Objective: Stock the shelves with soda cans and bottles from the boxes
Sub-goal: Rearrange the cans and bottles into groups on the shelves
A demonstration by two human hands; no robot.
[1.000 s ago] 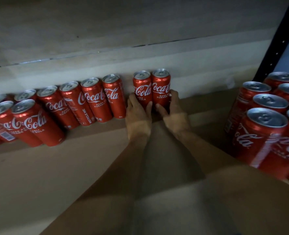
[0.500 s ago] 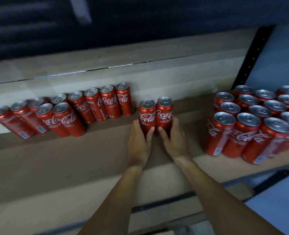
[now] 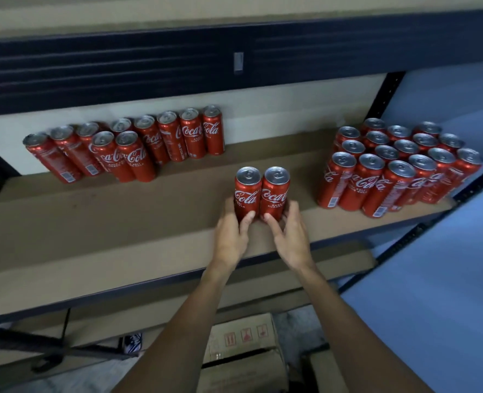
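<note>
Far left, against the back of the shelf (image 3: 98, 222): a left group of cans (image 3: 127, 150), red cola cans, one long row with two more just in front. They are well apart from the hands.

Centre, mid-depth on the shelf: the left hand (image 3: 230, 236) grips the left can (image 3: 246, 194) low on its body, thumb across the near face and fingers curled round the left side. The right can (image 3: 274, 194) stands just beside it, the two touching along their sides, both upright with silver tops showing. The right hand (image 3: 291, 236) grips the right can in the same way, thumb on the near face, fingers round the right side. Whether the bases rest on the board cannot be told.

Right end of the shelf: a right block of cans (image 3: 399, 171), packed several rows deep, touching one another, clear of the held pair. A dark upright post (image 3: 385, 92) rises behind it.

Below the shelf, near centre: a cardboard box (image 3: 243, 338) with red handling marks.
</note>
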